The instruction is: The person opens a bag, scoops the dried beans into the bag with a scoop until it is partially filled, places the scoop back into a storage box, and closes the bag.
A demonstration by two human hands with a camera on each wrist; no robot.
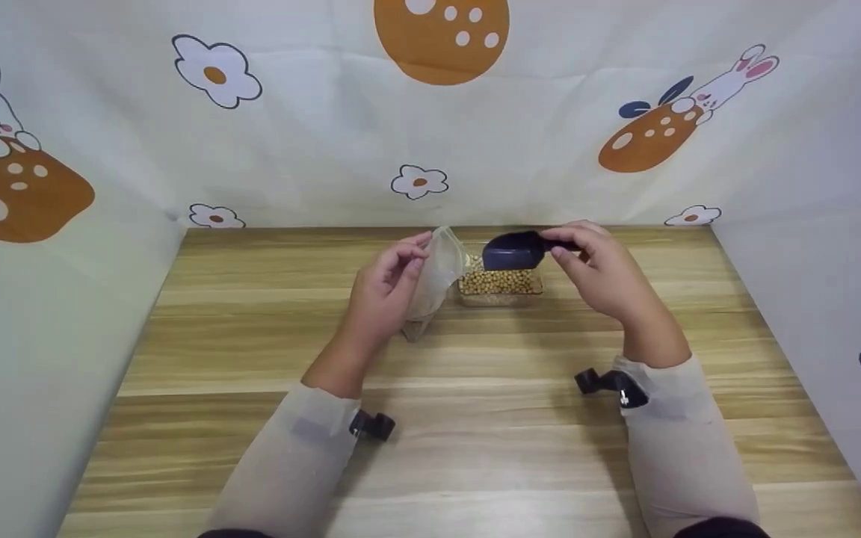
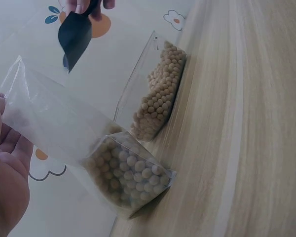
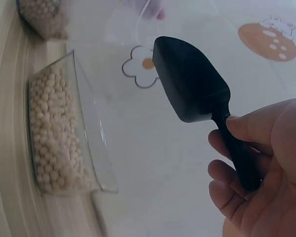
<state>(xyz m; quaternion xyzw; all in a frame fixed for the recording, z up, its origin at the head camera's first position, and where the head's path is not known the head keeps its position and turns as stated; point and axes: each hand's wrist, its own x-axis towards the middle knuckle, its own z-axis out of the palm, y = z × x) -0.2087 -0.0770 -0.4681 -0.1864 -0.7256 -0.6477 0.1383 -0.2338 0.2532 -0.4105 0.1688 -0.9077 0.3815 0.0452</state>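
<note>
My left hand (image 1: pixel 382 291) pinches the upper edge of a clear plastic bag (image 2: pixel 59 113), which stands upright on the table. Round, pale beans (image 2: pixel 133 173) fill the bottom of this bag. In my right hand (image 1: pixel 602 273) is a black scoop (image 3: pixel 187 79), gripped by its handle and raised over a clear rectangular container (image 1: pixel 501 301). The scoop's blade points left toward the bag's mouth, and no beans show in it in the head view. More of the same beans (image 3: pixel 54 133) lie in the container, which sits just right of the bag.
The wood-grain table (image 1: pixel 468 418) ends at a pale printed cloth (image 1: pixel 311 149) close behind the container. Similar cloth walls rise at the left and right sides. A small black camera mount (image 1: pixel 610 385) sticks out from the right sleeve, another camera mount (image 1: pixel 372 425) from the left.
</note>
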